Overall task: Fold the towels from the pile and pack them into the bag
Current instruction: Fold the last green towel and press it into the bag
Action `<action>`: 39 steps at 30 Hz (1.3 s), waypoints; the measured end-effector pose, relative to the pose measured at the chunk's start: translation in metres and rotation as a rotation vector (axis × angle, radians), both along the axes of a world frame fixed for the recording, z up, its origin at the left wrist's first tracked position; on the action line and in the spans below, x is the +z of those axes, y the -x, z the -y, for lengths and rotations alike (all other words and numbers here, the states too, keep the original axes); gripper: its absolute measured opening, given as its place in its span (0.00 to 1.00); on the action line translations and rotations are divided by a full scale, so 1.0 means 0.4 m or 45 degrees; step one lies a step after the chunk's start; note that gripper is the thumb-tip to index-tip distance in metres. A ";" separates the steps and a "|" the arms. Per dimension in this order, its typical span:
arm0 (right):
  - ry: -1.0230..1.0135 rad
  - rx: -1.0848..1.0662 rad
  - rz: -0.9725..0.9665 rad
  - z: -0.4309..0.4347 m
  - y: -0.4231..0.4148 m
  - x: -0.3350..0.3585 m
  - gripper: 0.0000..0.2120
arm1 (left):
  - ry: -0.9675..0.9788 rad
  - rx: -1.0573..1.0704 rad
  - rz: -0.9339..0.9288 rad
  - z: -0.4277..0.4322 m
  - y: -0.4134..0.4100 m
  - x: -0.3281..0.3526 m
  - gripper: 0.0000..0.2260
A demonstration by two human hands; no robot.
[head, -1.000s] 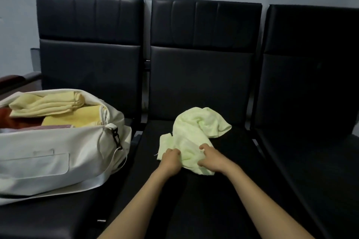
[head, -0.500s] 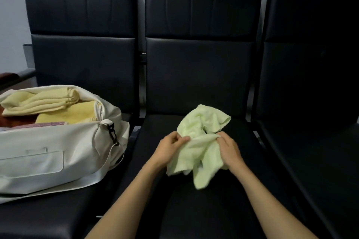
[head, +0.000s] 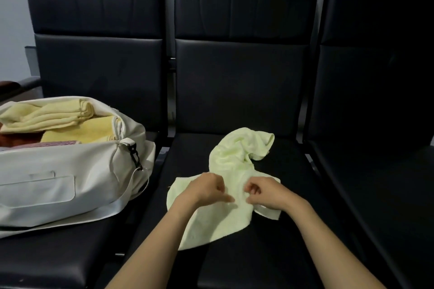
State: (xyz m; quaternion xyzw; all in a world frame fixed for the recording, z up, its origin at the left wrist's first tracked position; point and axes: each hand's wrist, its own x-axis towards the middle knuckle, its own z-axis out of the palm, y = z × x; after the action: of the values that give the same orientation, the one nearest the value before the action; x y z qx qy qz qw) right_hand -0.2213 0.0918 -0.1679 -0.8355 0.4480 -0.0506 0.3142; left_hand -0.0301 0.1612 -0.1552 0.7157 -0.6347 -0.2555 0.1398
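Note:
A pale green towel (head: 231, 159) lies crumpled on the middle black seat (head: 270, 253), part of it spread toward me. My left hand (head: 206, 190) and my right hand (head: 264, 192) sit close together over its near part, fingers curled, each pinching the cloth. A white bag (head: 58, 185) stands open on the left seat. Inside it lie folded pale yellow towels (head: 49, 116), a deeper yellow towel (head: 82, 132) and a reddish one (head: 7, 139).
Three black padded chairs stand in a row against a pale wall. The right seat (head: 387, 195) holds nothing. The bag's strap (head: 112, 209) trails along the left seat's front. A dark armrest (head: 16, 85) juts out at far left.
The towel, lifted and bunched between my hands half a second ago, now lies lower and more spread on the seat. Both hands have come down and closer together.

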 end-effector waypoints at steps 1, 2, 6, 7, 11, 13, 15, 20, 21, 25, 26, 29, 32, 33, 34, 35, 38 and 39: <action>0.046 0.032 -0.091 -0.003 0.000 -0.001 0.11 | -0.140 -0.061 0.096 -0.008 0.005 0.002 0.20; 0.080 0.032 -0.141 -0.006 0.001 0.002 0.15 | -0.250 -0.108 0.183 -0.015 0.006 -0.001 0.22; 0.080 0.010 -0.280 -0.019 0.024 0.019 0.24 | -0.294 -0.175 0.342 -0.024 -0.004 -0.016 0.17; 0.094 0.008 -0.324 -0.020 0.034 0.016 0.23 | -0.254 -0.184 0.347 -0.021 -0.009 -0.021 0.13; 0.202 -0.022 -0.261 -0.036 0.069 0.003 0.12 | 0.044 -0.022 0.127 -0.007 -0.033 -0.027 0.05; 0.317 -0.011 -0.221 -0.046 0.085 -0.002 0.13 | 0.212 0.186 -0.136 -0.008 -0.043 -0.012 0.04; 0.408 0.015 -0.200 -0.056 0.094 -0.005 0.13 | 0.289 0.318 -0.310 -0.017 -0.046 0.007 0.05; 0.356 0.067 -0.373 -0.062 0.100 -0.002 0.05 | 0.196 0.213 -0.429 -0.061 -0.038 0.023 0.11; 0.341 0.074 -0.411 -0.062 0.105 0.002 0.04 | 0.110 0.118 -0.372 -0.075 -0.042 0.025 0.15; 0.157 0.108 -0.262 -0.070 0.159 0.028 0.03 | -0.074 -0.048 0.070 -0.123 -0.083 0.013 0.26; 0.112 0.062 -0.088 -0.076 0.178 0.038 0.02 | -0.015 -0.053 0.154 -0.130 -0.095 0.005 0.21; 0.096 -0.205 0.430 -0.082 0.221 0.070 0.04 | 0.204 -0.044 0.245 -0.152 -0.127 -0.005 0.05; -0.120 -0.422 0.719 -0.086 0.230 0.083 0.07 | 0.218 -0.021 0.208 -0.166 -0.149 -0.001 0.02; -0.191 -0.468 0.777 -0.087 0.225 0.082 0.09 | 0.183 -0.002 0.172 -0.171 -0.151 -0.001 0.01; -0.214 -0.493 0.778 -0.090 0.219 0.083 0.10 | 0.143 0.016 0.133 -0.175 -0.152 0.001 0.00; -0.179 -0.498 0.705 -0.089 0.215 0.081 0.10 | 0.108 0.029 0.100 -0.180 -0.151 0.003 0.01; -0.057 -0.375 0.317 -0.098 0.199 0.094 0.05 | 0.034 -0.004 0.083 -0.191 -0.148 0.008 0.06; -0.084 -0.314 0.264 -0.101 0.195 0.095 0.05 | -0.006 -0.022 0.075 -0.196 -0.150 0.009 0.09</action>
State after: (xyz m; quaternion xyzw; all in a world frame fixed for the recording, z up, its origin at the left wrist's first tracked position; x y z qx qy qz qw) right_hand -0.2992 0.1322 -0.1300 -0.7537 0.5138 -0.1600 0.3773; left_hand 0.0297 0.2398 -0.1516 0.7177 -0.6442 -0.2370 0.1172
